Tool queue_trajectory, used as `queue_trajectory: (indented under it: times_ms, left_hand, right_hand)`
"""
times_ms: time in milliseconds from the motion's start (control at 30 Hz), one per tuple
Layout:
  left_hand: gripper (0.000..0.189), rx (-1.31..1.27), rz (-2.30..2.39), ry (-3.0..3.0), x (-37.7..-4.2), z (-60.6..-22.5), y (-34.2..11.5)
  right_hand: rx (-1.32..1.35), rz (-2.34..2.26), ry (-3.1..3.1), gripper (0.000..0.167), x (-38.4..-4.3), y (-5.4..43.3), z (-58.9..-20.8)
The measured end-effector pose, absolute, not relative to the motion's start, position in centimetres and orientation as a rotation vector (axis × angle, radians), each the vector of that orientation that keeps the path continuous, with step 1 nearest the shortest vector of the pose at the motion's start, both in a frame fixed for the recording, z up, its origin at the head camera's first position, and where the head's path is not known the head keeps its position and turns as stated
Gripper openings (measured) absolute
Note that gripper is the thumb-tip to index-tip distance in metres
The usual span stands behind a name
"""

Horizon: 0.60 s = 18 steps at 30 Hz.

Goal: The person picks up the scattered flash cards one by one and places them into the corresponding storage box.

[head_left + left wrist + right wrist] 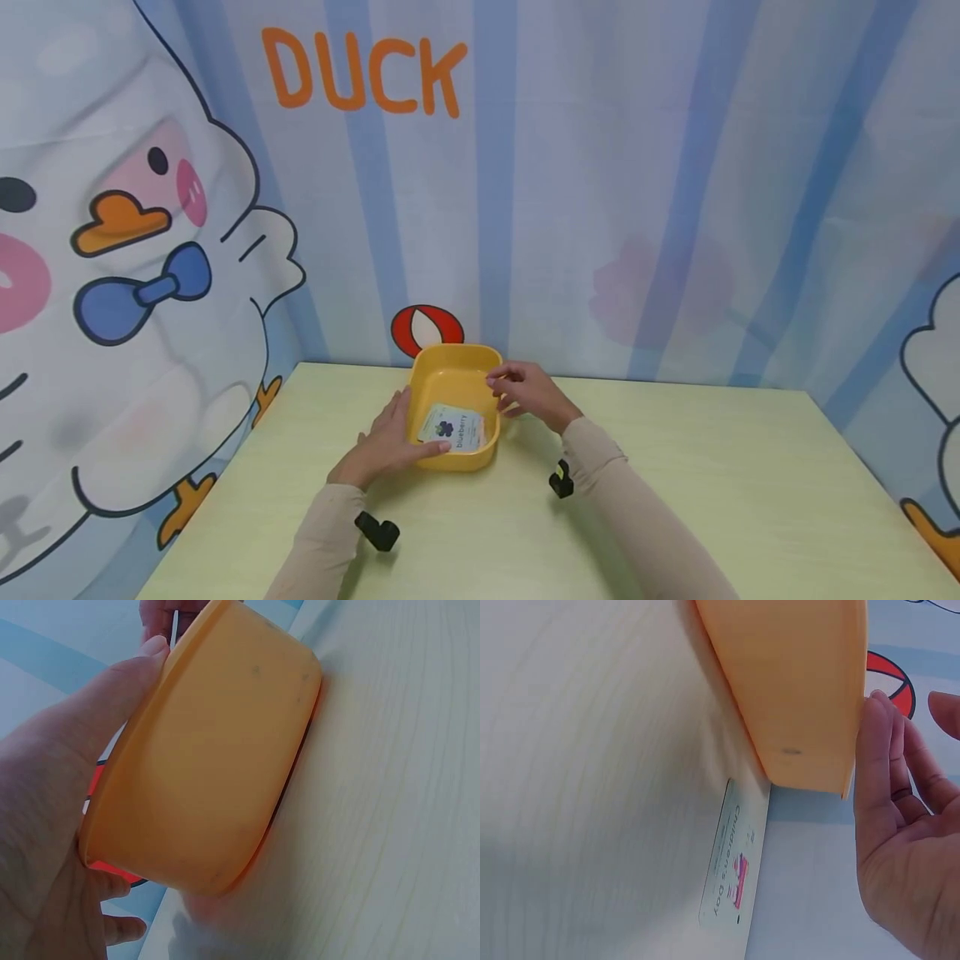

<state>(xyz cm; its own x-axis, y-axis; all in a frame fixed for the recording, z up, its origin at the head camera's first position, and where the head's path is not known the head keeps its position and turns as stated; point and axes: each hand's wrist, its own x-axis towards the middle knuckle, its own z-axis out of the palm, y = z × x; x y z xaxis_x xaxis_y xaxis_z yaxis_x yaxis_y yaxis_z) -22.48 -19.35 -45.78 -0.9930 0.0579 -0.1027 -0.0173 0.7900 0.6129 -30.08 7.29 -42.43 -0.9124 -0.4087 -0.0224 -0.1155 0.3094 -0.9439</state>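
Note:
A yellow plastic bin (450,367) stands on the table against the backdrop. Inside its near end lie several flat cards, the top one a white blueberry card (462,428). My left hand (386,446) rests on the bin's near left corner, the thumb laid along the near rim and the fingers stretched beside the left wall. At the right rim is my right hand (531,392); its fingertips touch the edge, the thumb stands apart, and nothing shows between them. A pale "Children's Day" card (731,862) lies on the table near the bin in the right wrist view.
The pale wooden table (675,483) ends at a printed duck backdrop (562,208) just behind the bin. A black wrist device (377,531) hangs below the left sleeve, and another black device (561,479) below the right one.

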Motion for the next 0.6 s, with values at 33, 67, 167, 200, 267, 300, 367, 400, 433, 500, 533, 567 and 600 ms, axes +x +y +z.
queue_trajectory:
  times_ms: [33,67,167,200,267,300,367,400,433,500,533,567,600]
  left_hand:
    - [0.131,0.030,0.983,2.861,-22.5,-45.8,-19.3]
    - [0.131,0.029,0.987,2.861,-22.5,-45.8,-19.3]
    - [0.130,0.024,0.995,2.858,-22.5,-45.9,-19.3]
    - [0.130,0.026,0.996,2.857,-22.5,-45.9,-19.4]
    - [0.130,0.023,0.997,2.853,-22.6,-46.0,-19.4]
    - [0.130,0.023,0.997,2.852,-22.6,-46.0,-19.4]
    - [0.131,0.030,0.996,2.853,-22.6,-46.1,-19.5]
    - [0.131,0.031,0.998,2.851,-22.6,-46.1,-19.5]
    - [0.132,0.030,0.995,2.852,-22.6,-46.0,-19.5]
    - [0.133,0.032,0.994,2.853,-22.7,-46.1,-19.5]
    - [0.133,0.035,0.996,2.853,-22.7,-46.0,-19.5]
    - [0.133,0.033,0.996,2.851,-22.7,-46.0,-19.5]
    - [0.132,0.032,0.998,2.850,-22.7,-46.1,-19.5]
  right_hand:
    - [-0.468,-1.633,2.322,0.040,-30.1,7.5,-42.4]
    - [-0.460,-1.624,2.327,0.040,-30.1,7.7,-42.3]
    - [-0.442,-1.604,2.332,0.041,-30.2,8.3,-42.1]
    - [-0.437,-1.596,2.334,0.042,-30.2,8.4,-42.0]
    - [-0.437,-1.579,2.343,0.042,-30.3,8.9,-42.0]
    - [-0.441,-1.570,2.348,0.042,-30.4,9.1,-42.0]
    - [-0.451,-1.550,2.362,0.042,-30.6,9.6,-42.0]
    - [-0.455,-1.542,2.371,0.042,-30.7,9.8,-42.1]
    - [-0.459,-1.535,2.379,0.042,-30.9,10.1,-42.2]
    - [-0.458,-1.523,2.390,0.041,-31.1,10.5,-42.3]
    - [-0.456,-1.515,2.397,0.040,-31.2,10.7,-42.4]
    - [-0.449,-1.511,2.402,0.039,-31.2,10.9,-42.4]
    - [-0.442,-1.506,2.407,0.038,-31.3,11.1,-42.5]
